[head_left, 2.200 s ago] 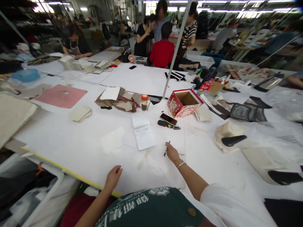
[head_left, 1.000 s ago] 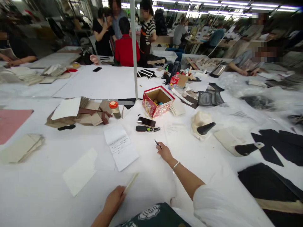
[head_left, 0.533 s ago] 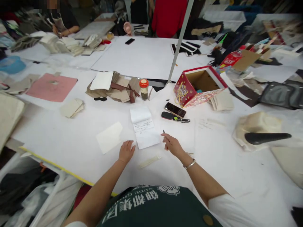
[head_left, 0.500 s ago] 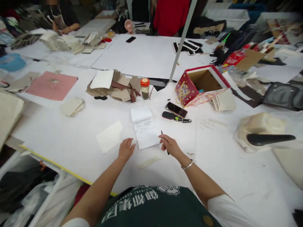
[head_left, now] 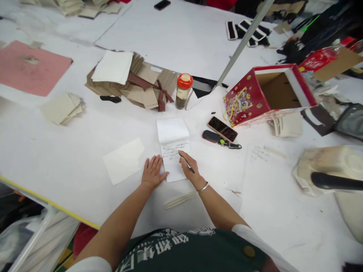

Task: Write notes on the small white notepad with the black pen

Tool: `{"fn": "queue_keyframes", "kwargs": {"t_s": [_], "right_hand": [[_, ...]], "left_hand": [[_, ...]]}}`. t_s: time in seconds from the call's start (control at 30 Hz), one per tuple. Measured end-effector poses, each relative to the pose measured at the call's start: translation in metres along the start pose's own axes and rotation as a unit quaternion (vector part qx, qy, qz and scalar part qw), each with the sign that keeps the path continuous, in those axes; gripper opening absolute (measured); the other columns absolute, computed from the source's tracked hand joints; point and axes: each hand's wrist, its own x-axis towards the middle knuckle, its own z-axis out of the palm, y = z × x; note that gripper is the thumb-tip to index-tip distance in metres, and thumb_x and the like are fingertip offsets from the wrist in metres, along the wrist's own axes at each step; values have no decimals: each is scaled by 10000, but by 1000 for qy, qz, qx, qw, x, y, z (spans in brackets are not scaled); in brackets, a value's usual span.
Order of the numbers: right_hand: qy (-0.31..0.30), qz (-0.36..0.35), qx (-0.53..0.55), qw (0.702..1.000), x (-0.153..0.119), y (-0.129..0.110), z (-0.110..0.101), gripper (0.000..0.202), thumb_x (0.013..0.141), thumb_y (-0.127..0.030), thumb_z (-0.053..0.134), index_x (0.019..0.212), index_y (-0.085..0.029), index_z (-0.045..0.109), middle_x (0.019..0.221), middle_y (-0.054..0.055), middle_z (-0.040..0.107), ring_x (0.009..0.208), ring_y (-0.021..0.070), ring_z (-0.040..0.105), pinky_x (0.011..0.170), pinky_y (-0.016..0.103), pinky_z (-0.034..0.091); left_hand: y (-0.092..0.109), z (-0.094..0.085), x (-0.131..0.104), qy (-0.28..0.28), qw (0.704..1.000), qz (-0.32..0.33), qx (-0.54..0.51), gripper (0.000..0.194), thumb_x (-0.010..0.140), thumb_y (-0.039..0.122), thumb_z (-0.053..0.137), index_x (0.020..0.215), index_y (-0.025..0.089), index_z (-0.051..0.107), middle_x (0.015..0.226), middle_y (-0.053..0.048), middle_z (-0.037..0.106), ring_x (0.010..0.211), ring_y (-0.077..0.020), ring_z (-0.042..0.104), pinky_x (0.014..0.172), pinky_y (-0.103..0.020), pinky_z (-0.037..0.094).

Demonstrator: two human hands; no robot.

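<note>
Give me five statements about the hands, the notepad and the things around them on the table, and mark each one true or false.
1. The right hand holds a pen with its tip on the notepad. True.
2. The left hand is lifted clear of the table, gripping a ruler. False: it lies flat, fingers spread, at the notepad's lower left edge, holding nothing.
3. A jar with an orange lid stands upright beyond the notepad. True.
4. The phone lies inside the red box. False: it lies on the table in front of the box.
5. The right wrist wears a bracelet. True.
</note>
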Motion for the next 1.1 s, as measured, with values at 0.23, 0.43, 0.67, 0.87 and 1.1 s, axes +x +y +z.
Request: {"fn": "queue_keyframes", "kwargs": {"t_s": [0.23, 0.43, 0.67, 0.87, 1.1], "right_hand": [[86, -45, -137, 986, -6, 25, 16, 163, 828, -327, 450, 825, -195, 547, 714, 22, 629, 637, 141, 596, 644, 261, 482], [67, -110, -174, 976, -8, 30, 16, 126, 815, -219, 422, 739, -204, 521, 722, 26, 630, 664, 134, 597, 667, 250, 481], [48, -107, -202, 972, -7, 31, 16, 124, 808, -208, 421, 725, -197, 512, 690, 21, 605, 637, 128, 568, 653, 241, 463], [49, -126, -201, 970, -7, 29, 15, 127, 796, -197, 419, 703, -198, 504, 657, 19, 590, 635, 131, 569, 651, 240, 462], [55, -104, -205, 972, -8, 27, 15, 139, 782, -190, 395, 684, -199, 494, 615, 17, 568, 618, 136, 567, 617, 246, 462]], "left_hand": [[0, -1, 2, 27, 999, 11, -17, 633, 844, 539, 430, 1305, 106, 464, 1383, -133, 434, 1301, -276, 354, 1126, -465, 111], [1, -2, 3, 25, 999, 9, -26, 627, 842, 541, 434, 1310, 125, 461, 1382, -130, 437, 1301, -275, 356, 1129, -461, 109], [1, -2, 3, 10, 999, 1, -43, 635, 837, 531, 445, 1334, 136, 436, 1380, -136, 439, 1310, -278, 341, 1126, -468, 109], [1, -2, 2, 16, 999, 6, -32, 632, 839, 535, 442, 1325, 131, 433, 1381, -135, 438, 1311, -271, 340, 1126, -461, 112], [1, 0, 2, 16, 999, 5, -34, 642, 834, 531, 452, 1343, 142, 413, 1386, -132, 433, 1310, -272, 342, 1125, -464, 113]]}}
